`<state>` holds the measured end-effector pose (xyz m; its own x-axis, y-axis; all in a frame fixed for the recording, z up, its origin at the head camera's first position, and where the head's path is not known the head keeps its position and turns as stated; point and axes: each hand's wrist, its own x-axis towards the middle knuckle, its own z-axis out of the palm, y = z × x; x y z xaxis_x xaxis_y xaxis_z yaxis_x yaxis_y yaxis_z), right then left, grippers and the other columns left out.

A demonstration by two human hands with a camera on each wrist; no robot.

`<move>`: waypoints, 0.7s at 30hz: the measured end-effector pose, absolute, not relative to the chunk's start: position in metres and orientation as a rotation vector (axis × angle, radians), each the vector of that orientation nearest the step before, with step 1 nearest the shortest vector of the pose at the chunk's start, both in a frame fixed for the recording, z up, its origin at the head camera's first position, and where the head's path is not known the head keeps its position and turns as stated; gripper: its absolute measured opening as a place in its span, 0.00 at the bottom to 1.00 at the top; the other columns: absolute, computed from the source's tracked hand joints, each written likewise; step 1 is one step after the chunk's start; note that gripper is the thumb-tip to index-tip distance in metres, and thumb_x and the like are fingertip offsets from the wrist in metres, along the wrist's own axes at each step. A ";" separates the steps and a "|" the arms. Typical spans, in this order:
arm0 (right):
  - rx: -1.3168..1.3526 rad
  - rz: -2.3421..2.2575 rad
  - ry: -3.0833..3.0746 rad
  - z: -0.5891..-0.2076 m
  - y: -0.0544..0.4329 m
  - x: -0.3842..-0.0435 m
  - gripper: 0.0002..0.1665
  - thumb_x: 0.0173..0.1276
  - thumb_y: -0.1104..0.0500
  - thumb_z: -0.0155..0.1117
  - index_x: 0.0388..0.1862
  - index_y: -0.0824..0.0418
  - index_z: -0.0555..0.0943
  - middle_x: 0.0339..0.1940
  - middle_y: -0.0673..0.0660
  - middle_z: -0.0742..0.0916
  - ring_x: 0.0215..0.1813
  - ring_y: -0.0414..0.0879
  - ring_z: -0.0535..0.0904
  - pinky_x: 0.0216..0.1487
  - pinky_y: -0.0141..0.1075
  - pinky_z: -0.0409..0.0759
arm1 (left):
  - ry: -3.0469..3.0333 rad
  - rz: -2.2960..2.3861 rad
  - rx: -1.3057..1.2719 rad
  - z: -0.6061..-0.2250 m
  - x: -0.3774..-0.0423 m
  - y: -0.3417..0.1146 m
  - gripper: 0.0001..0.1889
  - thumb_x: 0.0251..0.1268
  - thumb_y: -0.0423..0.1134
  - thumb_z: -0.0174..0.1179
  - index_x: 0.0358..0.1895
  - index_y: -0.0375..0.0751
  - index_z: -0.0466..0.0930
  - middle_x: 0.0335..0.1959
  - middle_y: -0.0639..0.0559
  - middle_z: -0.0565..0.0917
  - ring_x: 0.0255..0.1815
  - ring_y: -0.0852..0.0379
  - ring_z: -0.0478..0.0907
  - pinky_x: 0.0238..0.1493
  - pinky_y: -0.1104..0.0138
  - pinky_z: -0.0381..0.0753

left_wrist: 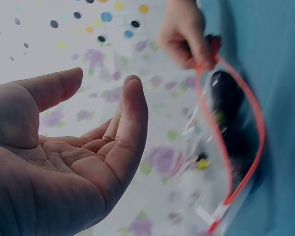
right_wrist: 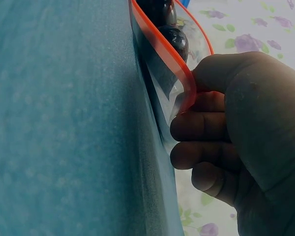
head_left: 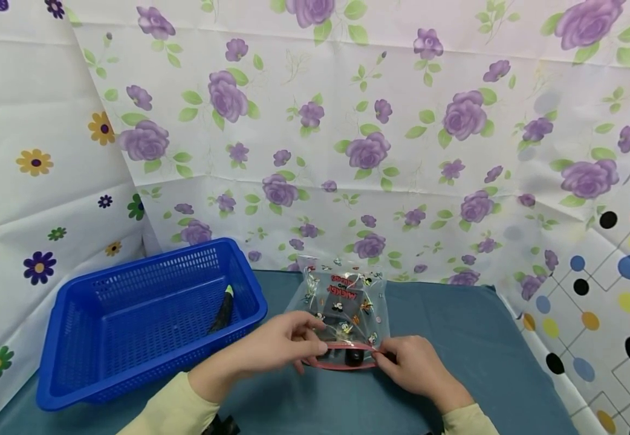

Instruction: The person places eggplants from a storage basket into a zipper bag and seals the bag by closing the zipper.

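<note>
A clear zip bag (head_left: 372, 320) printed with cartoon figures lies on the table, its red-edged mouth facing me and parted. My right hand (head_left: 415, 365) pinches the right end of the red zip edge (right_wrist: 179, 73) between thumb and forefinger. Inside the bag, near the mouth, are glossy dark rounded things (left_wrist: 226, 98); a dark squarish shape (head_left: 342, 302) shows deeper in. My left hand (head_left: 282, 344) hovers by the left side of the mouth. In the left wrist view its thumb and fingers are spread, with nothing between them.
A blue perforated basket (head_left: 152, 365) stands to the left on the blue-green tablecloth (head_left: 445, 314). In it lies a long dark thing with a pale green tip (head_left: 229, 290). Flowered sheets (head_left: 293, 145) hang behind and at the left, a dotted one (head_left: 614, 314) at the right.
</note>
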<state>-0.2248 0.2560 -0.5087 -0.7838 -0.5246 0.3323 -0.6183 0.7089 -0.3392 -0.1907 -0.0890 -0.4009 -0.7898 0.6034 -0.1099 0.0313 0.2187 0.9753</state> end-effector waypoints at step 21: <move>0.915 0.626 -2.710 -0.511 0.257 -0.226 0.22 0.78 0.56 0.76 0.24 0.37 0.79 0.17 0.31 0.71 0.18 0.28 0.63 0.22 0.30 0.62 | 2.546 1.668 0.297 -0.362 -0.220 -0.169 0.32 0.86 0.49 0.65 0.80 0.32 0.71 0.57 0.35 0.85 0.54 0.38 0.86 0.49 0.53 0.92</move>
